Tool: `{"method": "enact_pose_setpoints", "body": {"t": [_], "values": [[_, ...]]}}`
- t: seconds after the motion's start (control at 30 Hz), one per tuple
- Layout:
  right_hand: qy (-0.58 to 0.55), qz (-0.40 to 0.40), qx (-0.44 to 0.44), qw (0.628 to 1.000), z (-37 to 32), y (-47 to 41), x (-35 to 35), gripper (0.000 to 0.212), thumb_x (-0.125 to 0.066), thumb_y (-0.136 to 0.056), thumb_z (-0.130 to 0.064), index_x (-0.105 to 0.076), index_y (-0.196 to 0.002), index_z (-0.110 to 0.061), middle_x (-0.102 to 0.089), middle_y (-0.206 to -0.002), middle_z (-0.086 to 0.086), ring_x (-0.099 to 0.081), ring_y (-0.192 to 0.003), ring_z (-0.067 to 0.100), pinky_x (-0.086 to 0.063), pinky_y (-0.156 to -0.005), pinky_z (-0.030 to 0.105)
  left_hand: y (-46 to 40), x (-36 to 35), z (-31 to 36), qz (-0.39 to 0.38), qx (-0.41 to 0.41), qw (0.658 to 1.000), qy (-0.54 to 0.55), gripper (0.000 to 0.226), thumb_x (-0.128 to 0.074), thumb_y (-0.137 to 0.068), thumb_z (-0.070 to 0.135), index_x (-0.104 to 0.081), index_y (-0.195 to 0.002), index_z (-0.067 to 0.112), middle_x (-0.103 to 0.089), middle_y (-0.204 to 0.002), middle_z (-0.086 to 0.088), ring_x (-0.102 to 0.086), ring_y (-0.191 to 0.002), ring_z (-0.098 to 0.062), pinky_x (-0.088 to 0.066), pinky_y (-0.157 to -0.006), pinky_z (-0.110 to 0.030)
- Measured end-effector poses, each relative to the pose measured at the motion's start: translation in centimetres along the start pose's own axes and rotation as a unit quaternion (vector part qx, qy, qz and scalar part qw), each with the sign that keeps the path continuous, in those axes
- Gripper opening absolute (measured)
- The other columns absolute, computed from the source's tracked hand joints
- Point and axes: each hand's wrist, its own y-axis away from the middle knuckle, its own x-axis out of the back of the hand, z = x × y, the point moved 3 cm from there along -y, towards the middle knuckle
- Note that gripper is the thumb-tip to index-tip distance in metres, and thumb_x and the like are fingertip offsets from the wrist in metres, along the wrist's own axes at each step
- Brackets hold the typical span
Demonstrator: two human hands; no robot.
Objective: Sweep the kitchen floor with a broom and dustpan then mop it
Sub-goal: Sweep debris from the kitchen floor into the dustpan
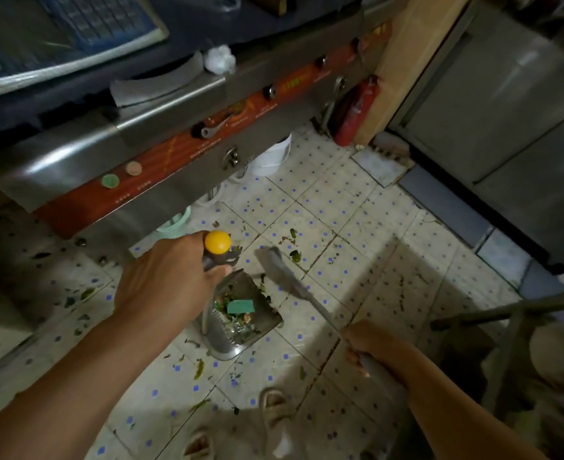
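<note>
While the left hand grips the dustpan handle just under its yellow knob, the pan sits on the tiled floor, holding green scraps and a green card. Right hand is wrapped around the broom handle, bristles blurred just beside the pan's open edge. Scraps lie scattered across the tiles, near the stove front.

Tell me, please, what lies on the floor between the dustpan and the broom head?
In the head view, a short strip of tiled floor with a few dark scraps separates the dustpan from the broom head.
</note>
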Motion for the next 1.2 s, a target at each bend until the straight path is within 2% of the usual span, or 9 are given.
{"method": "enact_pose_setpoints", "body": {"t": [0.1,0.2,0.3,0.4,0.53,0.67,0.87,1.1,1.2], "values": [[0.029,0.025,0.043,0.998,-3.1,-2.7,3.0,0.031,-0.039,-0.099,-0.015,-0.044,-0.069,-0.012,-0.046,-0.065,0.004,-0.044,-0.053,0.014,-0.04,-0.05,0.023,-1.8,-0.6,1.1,0.006,0.026,1.0,-0.001,0.035,-0.069,-0.079,0.044,-0.042,-0.059,0.033,-0.048,-0.054,0.015,-0.043,-0.054,0.004,-0.025,-0.047,-0.017],[-0.018,0.034,-0.024,0.999,-6.0,-7.6,5.3,0.022,-0.038,-0.101,-0.017,-0.052,-0.104,0.0,-0.048,-0.063,0.008,-0.04,-0.046,0.014,-0.033,-0.035,0.018,-3.5,-1.6,2.0,0.01,0.044,0.999,-0.006,0.029,-0.068,-0.079,0.044,-0.049,-0.064,0.029,-0.053,-0.056,0.012,-0.049,-0.054,-0.003,-0.033,-0.048,-0.02],[-0.021,0.068,-0.013,0.997,-8.6,-12.3,7.4,0.028,-0.04,-0.101,-0.017,-0.048,-0.119,0.002,-0.05,-0.065,0.011,-0.043,-0.048,0.016,-0.035,-0.037,0.021,-4.8,-2.4,2.7,0.011,0.064,0.998,0.003,0.017,-0.066,-0.079,0.045,-0.063,-0.083,0.029,-0.064,-0.069,0.009,-0.061,-0.066,-0.012,-0.05,-0.063,-0.03],[-0.064,0.078,-0.015,0.995,-10.6,-16.2,9.1,0.019,-0.046,-0.099,-0.018,-0.048,-0.103,0.001,-0.049,-0.07,0.013,-0.045,-0.054,0.016,-0.038,-0.047,0.023,-5.4,-3.3,3.2,0.032,0.069,0.997,0.004,0.018,-0.066,-0.079,0.046,-0.063,-0.085,0.029,-0.062,-0.069,0.011,-0.058,-0.065,-0.01,-0.043,-0.058,-0.025],[-0.039,0.071,-0.059,0.995,-10.9,-19.1,9.7,0.031,-0.052,-0.097,-0.021,-0.048,-0.075,0.001,-0.048,-0.064,0.013,-0.042,-0.053,0.018,-0.039,-0.058,0.023,-5.4,-4.4,3.9,0.044,0.067,0.997,0.006,0.019,-0.066,-0.078,0.046,-0.057,-0.075,0.03,-0.057,-0.067,0.01,-0.056,-0.065,-0.012,-0.04,-0.06,-0.026],[0.07,0.053,-0.05,0.995,-7.4,-18.0,7.5,0.027,-0.045,-0.097,-0.028,-0.054,-0.095,-0.003,-0.054,-0.07,0.005,-0.047,-0.053,0.011,-0.037,-0.044,0.022,-4.4,-5.0,4.5,0.063,0.064,0.996,-0.013,0.02,-0.065,-0.079,0.046,-0.059,-0.079,0.028,-0.057,-0.068,0.01,-0.05,-0.064,-0.009,-0.038,-0.062,-0.026],[0.142,-0.002,-0.005,0.99,-1.5,-13.9,1.2,0.027,-0.037,-0.1,-0.026,-0.047,-0.116,-0.007,-0.057,-0.074,0.003,-0.051,-0.054,0.01,-0.043,-0.045,0.02,-0.9,-4.2,4.6,0.057,0.057,0.997,-0.011,0.021,-0.067,-0.08,0.041,-0.055,-0.074,0.025,-0.053,-0.064,0.011,-0.044,-0.06,-0.006,-0.03,-0.058,-0.024],[0.181,-0.076,-0.008,0.981,4.9,-4.7,-2.4,0.034,-0.037,-0.097,-0.017,-0.054,-0.069,-0.007,-0.053,-0.064,0.004,-0.047,-0.057,0.014,-0.05,-0.078,0.031,7.5,-2.1,2.8,0.055,0.073,0.996,-0.008,0.039,-0.068,-0.08,0.042,-0.04,-0.056,0.026,-0.047,-0.055,0.013,-0.048,-0.055,-0.013,-0.035,-0.057,-0.026],[0.139,-0.093,-0.002,0.986,7.3,-0.5,-2.9,0.032,-0.039,-0.096,-0.017,-0.049,-0.067,-0.01,-0.048,-0.059,0.002,-0.042,-0.048,0.011,-0.042,-0.049,0.022,11.2,-1.4,2.2,0.078,0.073,0.994,-0.008,0.045,-0.07,-0.079,0.04,-0.036,-0.053,0.028,-0.041,-0.051,0.014,-0.042,-0.049,-0.008,-0.03,-0.051,-0.023]]}}
